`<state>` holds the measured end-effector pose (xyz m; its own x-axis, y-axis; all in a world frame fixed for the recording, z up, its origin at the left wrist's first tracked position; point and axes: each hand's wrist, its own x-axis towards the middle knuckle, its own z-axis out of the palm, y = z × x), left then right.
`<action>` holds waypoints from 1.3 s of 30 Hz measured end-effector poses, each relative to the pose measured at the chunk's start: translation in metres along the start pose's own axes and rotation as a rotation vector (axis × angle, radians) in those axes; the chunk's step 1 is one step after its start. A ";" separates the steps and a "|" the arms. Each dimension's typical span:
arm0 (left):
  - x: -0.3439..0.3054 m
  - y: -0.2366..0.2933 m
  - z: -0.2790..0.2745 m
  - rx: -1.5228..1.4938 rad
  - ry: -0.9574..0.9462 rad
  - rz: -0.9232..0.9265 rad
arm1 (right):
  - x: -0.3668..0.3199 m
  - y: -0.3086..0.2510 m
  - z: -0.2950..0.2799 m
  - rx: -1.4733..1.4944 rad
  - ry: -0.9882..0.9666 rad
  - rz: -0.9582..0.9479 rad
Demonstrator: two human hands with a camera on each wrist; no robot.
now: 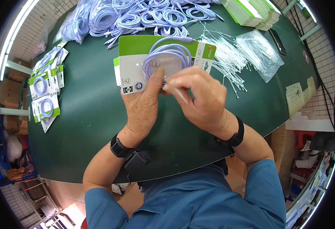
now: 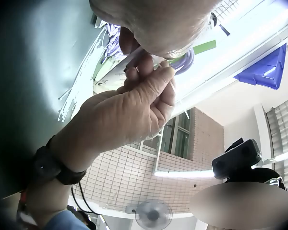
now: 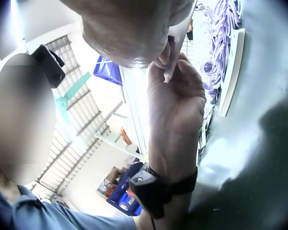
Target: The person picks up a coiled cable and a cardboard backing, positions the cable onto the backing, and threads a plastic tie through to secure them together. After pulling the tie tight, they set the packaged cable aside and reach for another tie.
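Observation:
In the head view a green and white card (image 1: 131,65) with a coiled lilac cable (image 1: 182,51) on its face is held up over the table. My left hand (image 1: 142,108) grips the card's lower edge, its thumb pressed on the front near the coil's bottom. My right hand (image 1: 205,99) pinches a thin white tie (image 1: 181,96) close to that thumb, fingers curled. The left wrist view shows the right hand (image 2: 122,110) with fingertips together beside the coil. How the tie passes through the card is hidden.
Coiled lilac cables (image 1: 133,21) lie along the far side of the green table (image 1: 95,152). Loose white ties (image 1: 226,57) and a clear bag (image 1: 265,57) of ties are at right, near stacked cards (image 1: 247,13) and a phone (image 1: 277,41). Carded cables (image 1: 45,107) lie at left.

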<state>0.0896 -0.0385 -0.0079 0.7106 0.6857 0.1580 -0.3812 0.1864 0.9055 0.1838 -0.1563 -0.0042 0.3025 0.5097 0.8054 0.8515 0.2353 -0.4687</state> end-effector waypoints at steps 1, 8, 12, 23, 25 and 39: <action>-0.002 0.000 0.000 0.003 -0.019 -0.049 | 0.000 0.002 -0.001 0.022 0.019 0.091; -0.006 -0.007 0.002 -0.023 0.008 -0.099 | 0.004 0.006 -0.007 -0.045 0.019 0.185; -0.007 -0.009 0.000 -0.038 0.001 -0.125 | 0.003 0.001 -0.009 -0.044 -0.009 0.338; -0.008 -0.009 0.001 -0.060 0.005 -0.160 | 0.018 0.015 -0.017 -0.254 -0.050 -0.232; -0.007 -0.010 0.000 -0.053 -0.006 -0.161 | 0.018 0.018 -0.016 -0.264 -0.070 -0.258; 0.000 0.001 0.004 -0.133 -0.041 -0.106 | 0.012 0.001 -0.034 -0.167 -0.232 -0.231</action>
<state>0.0918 -0.0407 -0.0057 0.7736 0.6282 0.0833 -0.3760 0.3493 0.8582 0.2027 -0.1787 0.0173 0.0049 0.6371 0.7708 0.9501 0.2374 -0.2023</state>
